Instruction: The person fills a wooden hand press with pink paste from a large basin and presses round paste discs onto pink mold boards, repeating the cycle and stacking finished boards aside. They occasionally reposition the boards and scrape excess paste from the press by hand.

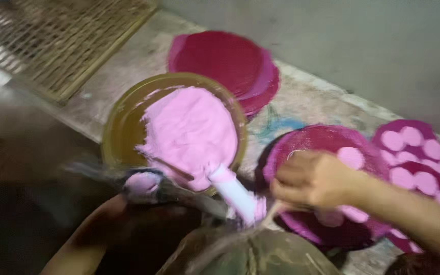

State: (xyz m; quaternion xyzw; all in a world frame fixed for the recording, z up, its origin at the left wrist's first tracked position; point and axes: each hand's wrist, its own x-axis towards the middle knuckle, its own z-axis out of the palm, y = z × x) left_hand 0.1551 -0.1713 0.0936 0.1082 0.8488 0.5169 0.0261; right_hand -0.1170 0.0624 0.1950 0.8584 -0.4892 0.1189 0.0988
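A yellow-brown bowl [123, 107] holds a mound of pink paste [189, 127]. My right hand [314, 181] hovers over a magenta round disc [322, 140] that carries pink round dabs [351, 157]; its fingers are closed on a thin stick [271, 214]. A pale tube smeared with pink [235, 193] slants from the paste toward that hand. My left hand [123, 206] is low and blurred in shadow under a dark utensil [179, 196] tipped with pink paste [141, 182]; its grip cannot be made out.
Two more magenta discs with several pink dabs [418, 153] lie at the right. A stack of bare red discs [220, 58] sits behind the bowl on a concrete ledge [306, 99]. A woven bamboo mat [62, 35] lies top left. A dark green rounded object [260, 254] is at the bottom.
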